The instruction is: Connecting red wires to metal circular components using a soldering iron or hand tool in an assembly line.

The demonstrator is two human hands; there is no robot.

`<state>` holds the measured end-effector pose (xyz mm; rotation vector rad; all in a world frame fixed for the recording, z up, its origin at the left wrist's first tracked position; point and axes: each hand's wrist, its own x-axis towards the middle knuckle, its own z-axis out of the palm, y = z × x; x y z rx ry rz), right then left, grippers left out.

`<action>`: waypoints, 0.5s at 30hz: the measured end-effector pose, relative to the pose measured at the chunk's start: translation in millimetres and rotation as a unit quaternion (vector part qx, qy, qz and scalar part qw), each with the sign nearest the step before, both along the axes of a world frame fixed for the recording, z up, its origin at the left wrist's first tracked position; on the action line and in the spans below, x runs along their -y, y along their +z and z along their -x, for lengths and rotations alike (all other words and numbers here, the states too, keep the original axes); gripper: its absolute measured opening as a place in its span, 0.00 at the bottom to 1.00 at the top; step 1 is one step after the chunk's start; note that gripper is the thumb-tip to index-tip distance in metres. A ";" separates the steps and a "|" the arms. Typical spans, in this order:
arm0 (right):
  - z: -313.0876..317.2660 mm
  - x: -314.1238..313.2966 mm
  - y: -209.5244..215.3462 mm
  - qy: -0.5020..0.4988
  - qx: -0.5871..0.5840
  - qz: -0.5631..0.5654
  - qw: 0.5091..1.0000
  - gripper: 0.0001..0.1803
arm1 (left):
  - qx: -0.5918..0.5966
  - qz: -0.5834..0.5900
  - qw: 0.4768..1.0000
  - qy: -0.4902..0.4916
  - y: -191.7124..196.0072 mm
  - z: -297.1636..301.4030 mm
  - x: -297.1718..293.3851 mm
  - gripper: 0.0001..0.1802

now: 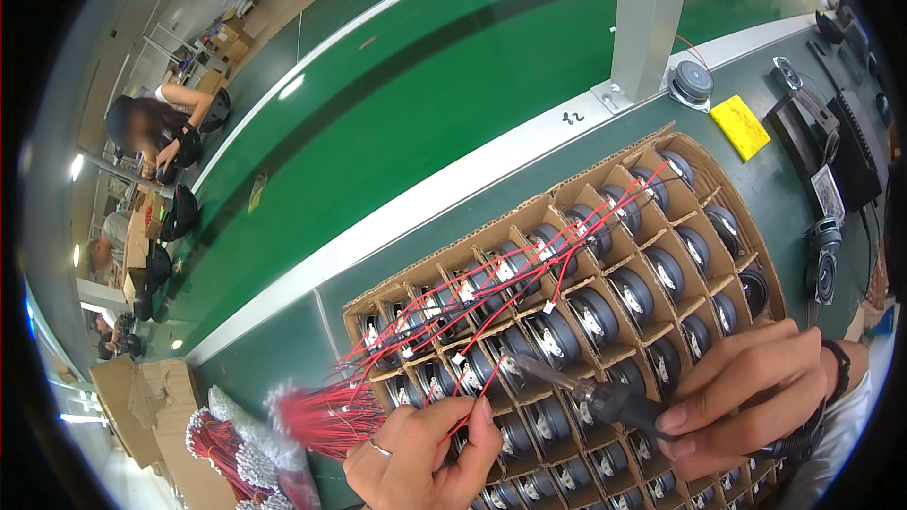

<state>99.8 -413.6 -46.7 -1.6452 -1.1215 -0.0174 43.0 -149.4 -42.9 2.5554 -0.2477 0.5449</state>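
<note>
My left hand (420, 458), with a ring on one finger, pinches a thin red wire (490, 375) above a divided cardboard box (452, 260). Between the fingers of my right hand (751, 399) is the dark handle of a soldering iron (619, 402). Its metal tip points left, close to the terminals of a speaker (515, 368) and near the wire. Round speakers (557, 335) stand on edge in the box's compartments. Across the farther rows lie red and black wires with small white connectors (551, 306).
Bundled red wires (326, 420) lie left of the box, beside a bagged bundle (231, 453). A loose speaker (693, 83), a yellow sponge (740, 128) and dark speaker parts (825, 264) sit at the right. Beyond the white edge runs a green surface (425, 104); a person (165, 132) works at far left.
</note>
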 end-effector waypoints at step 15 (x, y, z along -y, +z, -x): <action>0.3 1.1 4.3 0.004 0.027 0.020 0.999 0.11 | 0.001 0.009 1.000 -0.010 -1.0 -2.0 0.4 0.08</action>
